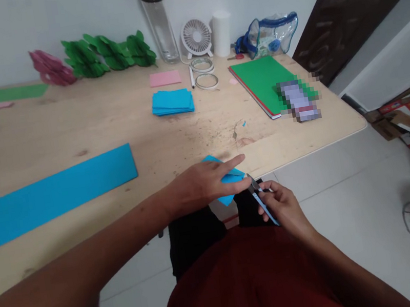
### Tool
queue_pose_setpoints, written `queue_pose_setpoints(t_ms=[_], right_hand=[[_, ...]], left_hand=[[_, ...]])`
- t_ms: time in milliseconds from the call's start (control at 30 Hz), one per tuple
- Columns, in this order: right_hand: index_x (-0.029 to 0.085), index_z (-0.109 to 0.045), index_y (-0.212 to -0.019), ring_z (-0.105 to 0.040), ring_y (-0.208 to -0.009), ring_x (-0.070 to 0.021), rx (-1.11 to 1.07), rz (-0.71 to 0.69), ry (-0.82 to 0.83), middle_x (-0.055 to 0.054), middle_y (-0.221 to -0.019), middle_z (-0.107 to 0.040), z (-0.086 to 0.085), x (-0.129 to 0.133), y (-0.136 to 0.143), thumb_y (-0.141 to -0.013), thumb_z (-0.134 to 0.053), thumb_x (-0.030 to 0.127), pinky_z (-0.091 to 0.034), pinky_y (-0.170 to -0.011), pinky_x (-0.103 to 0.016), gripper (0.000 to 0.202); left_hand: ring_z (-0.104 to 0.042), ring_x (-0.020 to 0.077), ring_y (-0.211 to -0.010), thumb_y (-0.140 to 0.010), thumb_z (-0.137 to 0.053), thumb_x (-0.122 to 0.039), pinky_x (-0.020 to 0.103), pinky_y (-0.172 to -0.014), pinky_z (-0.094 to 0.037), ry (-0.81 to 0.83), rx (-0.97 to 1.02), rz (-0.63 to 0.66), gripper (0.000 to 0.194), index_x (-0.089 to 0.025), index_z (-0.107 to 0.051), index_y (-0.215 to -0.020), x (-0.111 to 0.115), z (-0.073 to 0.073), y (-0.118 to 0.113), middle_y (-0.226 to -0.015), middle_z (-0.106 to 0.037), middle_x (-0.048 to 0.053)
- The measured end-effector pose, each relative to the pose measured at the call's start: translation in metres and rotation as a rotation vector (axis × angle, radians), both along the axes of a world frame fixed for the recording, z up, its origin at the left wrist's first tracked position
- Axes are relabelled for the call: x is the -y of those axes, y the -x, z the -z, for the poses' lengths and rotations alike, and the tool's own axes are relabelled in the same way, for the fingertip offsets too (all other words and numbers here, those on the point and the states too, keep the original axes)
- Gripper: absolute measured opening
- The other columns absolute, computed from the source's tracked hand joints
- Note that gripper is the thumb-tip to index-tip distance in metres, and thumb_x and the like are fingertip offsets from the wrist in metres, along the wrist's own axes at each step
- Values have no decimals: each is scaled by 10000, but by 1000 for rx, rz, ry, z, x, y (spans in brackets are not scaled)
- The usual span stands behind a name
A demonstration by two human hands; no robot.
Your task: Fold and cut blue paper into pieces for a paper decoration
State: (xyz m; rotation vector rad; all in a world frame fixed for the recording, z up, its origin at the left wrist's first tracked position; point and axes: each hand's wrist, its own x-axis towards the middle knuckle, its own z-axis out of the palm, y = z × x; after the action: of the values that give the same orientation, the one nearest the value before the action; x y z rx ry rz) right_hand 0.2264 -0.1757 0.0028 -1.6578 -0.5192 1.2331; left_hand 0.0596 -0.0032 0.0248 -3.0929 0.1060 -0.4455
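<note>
At the table's front edge, my left hand [209, 180] holds a small folded piece of blue paper [228, 200]. The paper shows between my thumb and a stretched-out finger, and one corner hangs past the edge. My right hand [281, 203] is closed around a slim blue-handled cutter [265, 208]. The dark metal end of the cutter meets the paper beside my left thumb. Part of the paper is hidden under my left hand. Farther back lies a stack of blue paper pieces [172, 102], and a long blue paper strip [55, 190] stretches across the left side.
Pink paper [165, 79], tape rolls [206, 81] and a pen [192, 77] lie mid-table. Along the wall stand green paper leaves [111, 54], a glass bottle [159, 23], a small fan [196, 37] and a clear pouch [271, 34]. A green sheet [265, 79] lies right, under a blurred object [299, 100].
</note>
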Motion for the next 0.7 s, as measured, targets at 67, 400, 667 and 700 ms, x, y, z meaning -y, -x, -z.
queue_pose_setpoints(t_ms=[67, 400, 667, 700], right_hand=[[190, -547, -934, -491, -358, -94, 9, -4, 0, 56, -498, -605, 1, 0, 0, -706, -659, 492, -355, -385, -197, 395], [192, -556, -940, -503, -378, -107, 37, -18, 16, 47, -508, -608, -3, 1, -1, -718, -645, 503, -351, -392, -203, 393], [194, -562, -967, -504, -380, -104, 42, -19, 28, 49, -516, -612, -5, 0, -1, -721, -652, 503, -340, -390, -195, 406], [193, -560, -967, -504, -380, -103, 38, -20, 27, 48, -517, -613, -5, 0, -1, -720, -654, 501, -341, -391, -195, 406]], left_hand=[[-646, 219, -966, -939, -447, -165, 351, -779, -519, 10, 32, 42, 321, -281, -568, -1213, 1, 4, 3, -1438, -461, 149], [-535, 302, -1214, -889, -569, -356, 464, -1012, -436, 229, -54, 109, 396, -143, -560, -1223, -2, 9, 12, -1353, -553, 164], [-475, 275, -1293, -894, -592, -334, 445, -1092, -361, 303, -141, 81, 393, -184, -550, -1254, -5, 13, 12, -1378, -549, 124], [-476, 273, -1292, -895, -590, -345, 443, -1090, -366, 311, -142, 91, 396, -186, -550, -1256, -6, 14, 12, -1378, -549, 122]])
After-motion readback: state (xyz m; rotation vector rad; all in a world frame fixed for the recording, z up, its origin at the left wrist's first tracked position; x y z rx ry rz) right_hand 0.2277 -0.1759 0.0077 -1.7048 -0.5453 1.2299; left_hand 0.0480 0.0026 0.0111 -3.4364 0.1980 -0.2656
